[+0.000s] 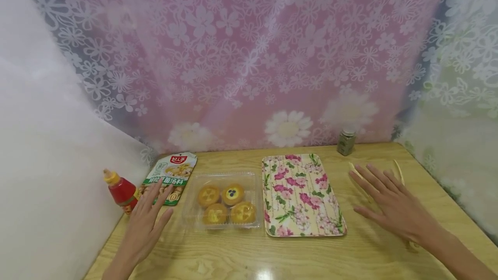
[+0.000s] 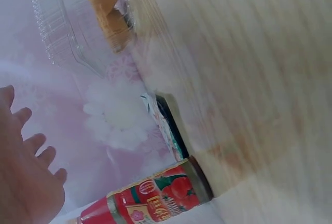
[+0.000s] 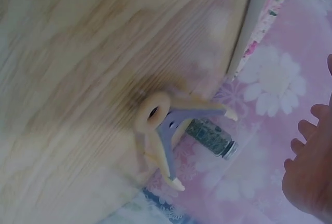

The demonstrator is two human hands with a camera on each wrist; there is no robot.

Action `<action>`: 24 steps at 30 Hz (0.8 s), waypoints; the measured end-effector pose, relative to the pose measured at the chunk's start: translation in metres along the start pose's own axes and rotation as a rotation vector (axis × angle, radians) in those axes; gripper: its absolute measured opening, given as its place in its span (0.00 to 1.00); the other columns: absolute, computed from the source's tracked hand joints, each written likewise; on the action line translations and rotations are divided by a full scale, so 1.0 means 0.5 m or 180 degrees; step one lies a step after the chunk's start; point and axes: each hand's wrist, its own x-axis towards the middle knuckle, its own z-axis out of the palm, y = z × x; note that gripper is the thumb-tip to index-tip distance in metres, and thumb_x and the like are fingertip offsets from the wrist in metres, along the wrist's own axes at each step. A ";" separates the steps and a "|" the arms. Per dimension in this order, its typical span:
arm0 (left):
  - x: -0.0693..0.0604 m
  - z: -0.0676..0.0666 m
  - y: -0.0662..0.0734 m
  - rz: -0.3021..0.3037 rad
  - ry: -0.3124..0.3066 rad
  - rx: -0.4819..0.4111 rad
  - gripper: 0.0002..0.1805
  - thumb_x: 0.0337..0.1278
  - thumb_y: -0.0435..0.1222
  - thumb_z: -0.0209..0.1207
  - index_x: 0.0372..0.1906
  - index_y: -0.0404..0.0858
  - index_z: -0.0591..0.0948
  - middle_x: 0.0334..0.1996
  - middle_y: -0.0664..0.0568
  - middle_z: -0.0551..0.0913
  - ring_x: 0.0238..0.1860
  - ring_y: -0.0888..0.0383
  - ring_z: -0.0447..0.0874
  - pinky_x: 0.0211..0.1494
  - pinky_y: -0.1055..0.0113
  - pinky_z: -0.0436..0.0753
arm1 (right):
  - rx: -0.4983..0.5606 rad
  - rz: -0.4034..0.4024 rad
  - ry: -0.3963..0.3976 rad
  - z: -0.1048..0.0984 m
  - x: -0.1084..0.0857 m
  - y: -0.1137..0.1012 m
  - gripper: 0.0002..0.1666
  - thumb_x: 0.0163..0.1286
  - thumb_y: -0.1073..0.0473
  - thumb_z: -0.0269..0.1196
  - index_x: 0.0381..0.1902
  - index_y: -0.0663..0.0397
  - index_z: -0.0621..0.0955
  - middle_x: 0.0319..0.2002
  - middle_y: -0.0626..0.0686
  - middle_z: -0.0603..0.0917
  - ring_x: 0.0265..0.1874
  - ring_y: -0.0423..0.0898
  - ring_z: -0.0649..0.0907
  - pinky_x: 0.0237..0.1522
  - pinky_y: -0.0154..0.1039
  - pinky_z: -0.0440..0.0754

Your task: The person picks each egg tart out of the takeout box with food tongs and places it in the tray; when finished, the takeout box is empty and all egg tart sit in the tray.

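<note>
The forked yellow tool [image 3: 165,129] lies nearest the right hand [image 1: 393,206], toward the right edge of the table [image 1: 439,206], forked end facing the far edge. The left hand [image 1: 145,226] is beside the packet [image 1: 178,177]; both hands are empty, fingers extended.

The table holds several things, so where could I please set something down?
Bare wood lies in front of the pastry box and floral tray, with a narrow strip behind the box. The left is crowded: left hand, packet, red bottle.
</note>
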 end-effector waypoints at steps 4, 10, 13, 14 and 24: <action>-0.011 0.000 -0.002 -0.0273 -0.0076 -0.0492 0.33 0.80 0.40 0.55 0.82 0.57 0.61 0.83 0.48 0.54 0.79 0.32 0.51 0.67 0.21 0.58 | 0.0682 0.0368 -0.0228 -0.005 0.011 -0.028 0.54 0.70 0.46 0.71 0.85 0.43 0.55 0.84 0.49 0.53 0.83 0.44 0.46 0.82 0.58 0.36; -0.024 -0.010 -0.001 -0.0798 -0.0305 -0.0925 0.29 0.84 0.47 0.47 0.83 0.57 0.59 0.82 0.43 0.53 0.79 0.30 0.49 0.65 0.19 0.59 | 0.1859 0.0803 -0.0539 -0.007 0.036 -0.079 0.48 0.78 0.56 0.63 0.85 0.32 0.51 0.82 0.57 0.56 0.77 0.72 0.56 0.60 0.81 0.57; -0.031 -0.015 0.001 -0.1050 -0.0380 -0.1064 0.29 0.85 0.51 0.44 0.83 0.56 0.59 0.81 0.41 0.56 0.79 0.31 0.52 0.66 0.21 0.62 | 0.2227 0.0854 -0.0650 -0.005 0.051 -0.102 0.45 0.81 0.58 0.58 0.85 0.29 0.50 0.82 0.55 0.55 0.76 0.74 0.56 0.58 0.82 0.61; -0.033 -0.016 0.001 -0.1121 -0.0387 -0.1111 0.29 0.85 0.52 0.44 0.83 0.55 0.60 0.81 0.40 0.58 0.78 0.31 0.54 0.66 0.22 0.63 | 0.2290 0.0841 -0.0658 -0.004 0.055 -0.109 0.44 0.82 0.58 0.58 0.85 0.29 0.50 0.82 0.55 0.56 0.77 0.73 0.57 0.58 0.82 0.63; -0.052 -0.017 -0.005 -0.1903 -0.0431 -0.1518 0.31 0.85 0.54 0.40 0.79 0.42 0.65 0.73 0.40 0.72 0.70 0.43 0.74 0.62 0.65 0.82 | 0.3544 0.0928 -0.1004 0.013 0.108 -0.180 0.36 0.87 0.59 0.45 0.85 0.32 0.50 0.81 0.61 0.57 0.74 0.75 0.61 0.61 0.78 0.70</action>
